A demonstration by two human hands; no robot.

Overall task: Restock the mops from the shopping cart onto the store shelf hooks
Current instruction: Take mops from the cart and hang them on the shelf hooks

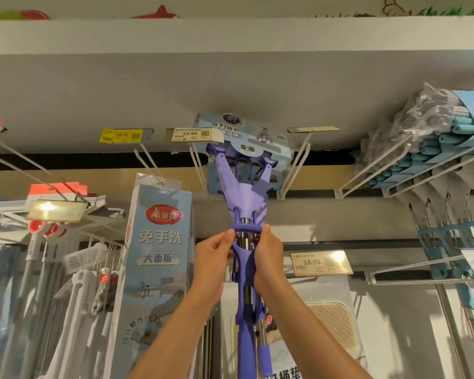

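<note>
below the 59.90 price tag [190, 134], at frame centre: one purple mop [244, 192], head up, its card-sleeved sponge head raised level with the white hook prongs [294, 166] just right of that tag.
hands: left hand [212, 265] and right hand [268, 258] close together, both wrapped on the mop's purple wringer handle, one on each side, well beneath the tag.
step in hand: judged to be the hanging itself; whether the head is already seated on the prongs cannot be told.
next move, as a judgement: guide the head back along the prongs until it bears its own weight, then ease both grips off.
setting: grey shelf underside [230, 86] above the tag; boxed flat mop [159, 242] hanging lower left of it; yellow price tag [121, 135] to its left; teal-and-grey mops [433, 149] on hooks far right; 18.90 tag [319, 262] lower right. shopping cart not in view.
</note>
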